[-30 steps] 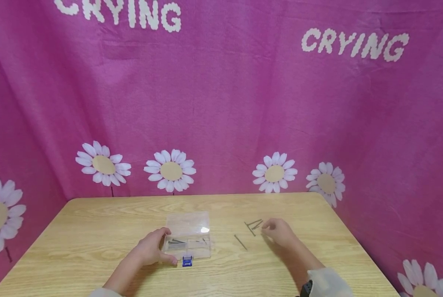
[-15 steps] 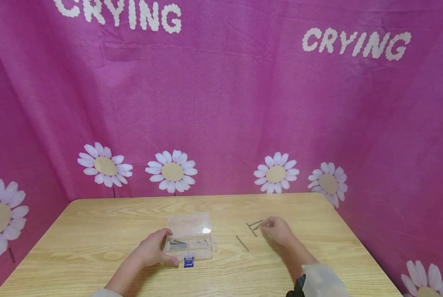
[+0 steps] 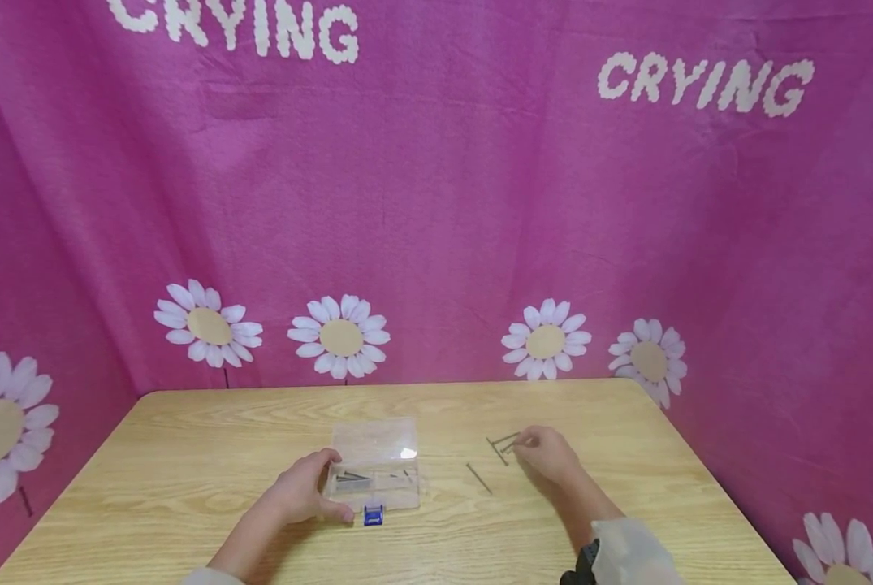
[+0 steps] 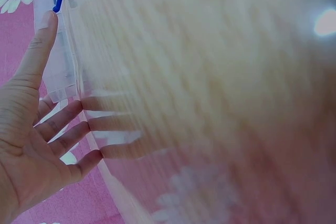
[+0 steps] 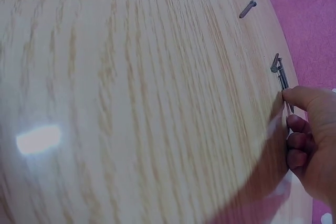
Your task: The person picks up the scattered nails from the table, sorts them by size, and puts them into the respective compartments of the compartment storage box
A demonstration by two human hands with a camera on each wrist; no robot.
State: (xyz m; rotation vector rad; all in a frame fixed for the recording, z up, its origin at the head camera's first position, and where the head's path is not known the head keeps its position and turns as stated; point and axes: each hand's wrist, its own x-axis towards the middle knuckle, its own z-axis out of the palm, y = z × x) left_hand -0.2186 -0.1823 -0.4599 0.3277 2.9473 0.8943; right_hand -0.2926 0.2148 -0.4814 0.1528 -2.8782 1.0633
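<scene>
Clear box [image 3: 374, 455], lower centre.
My left hand [image 3: 303, 487] touches it, spread wide; my right hand [image 3: 547, 453] pinches a nail [image 5: 284, 80].

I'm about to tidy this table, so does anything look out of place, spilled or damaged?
Nothing looks plainly damaged. What stands out is the loose nails lying at mixed angles by the right hand, plus a single nail apart from them, while others lie inside the open box.
</scene>
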